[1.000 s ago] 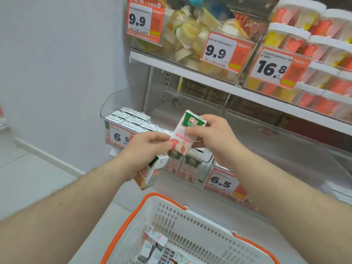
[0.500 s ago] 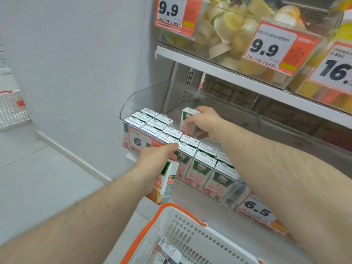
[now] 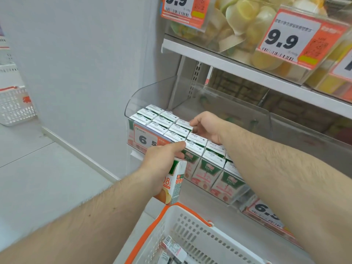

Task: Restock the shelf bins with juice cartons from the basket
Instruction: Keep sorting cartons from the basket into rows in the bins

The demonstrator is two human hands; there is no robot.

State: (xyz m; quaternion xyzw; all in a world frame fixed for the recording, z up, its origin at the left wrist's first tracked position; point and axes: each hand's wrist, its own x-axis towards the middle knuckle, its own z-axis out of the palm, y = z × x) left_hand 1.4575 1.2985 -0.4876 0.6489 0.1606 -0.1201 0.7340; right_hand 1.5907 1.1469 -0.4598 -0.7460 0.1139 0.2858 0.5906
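Gripping orange carton (image 3: 174, 182), left hand (image 3: 162, 161); right hand (image 3: 206, 126) touching binned cartons (image 3: 171, 126).

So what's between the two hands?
Head view: white carton tops packed in the clear bin lie between the left hand and right hand.

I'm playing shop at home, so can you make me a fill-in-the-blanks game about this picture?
1. The left hand holds one juice ____.
2. The basket has an ____ rim.
3. The tag on the cartons' bin starts with the number ____.
4. The right hand touches cartons in the ____.

Missing words: carton; orange; 6; bin
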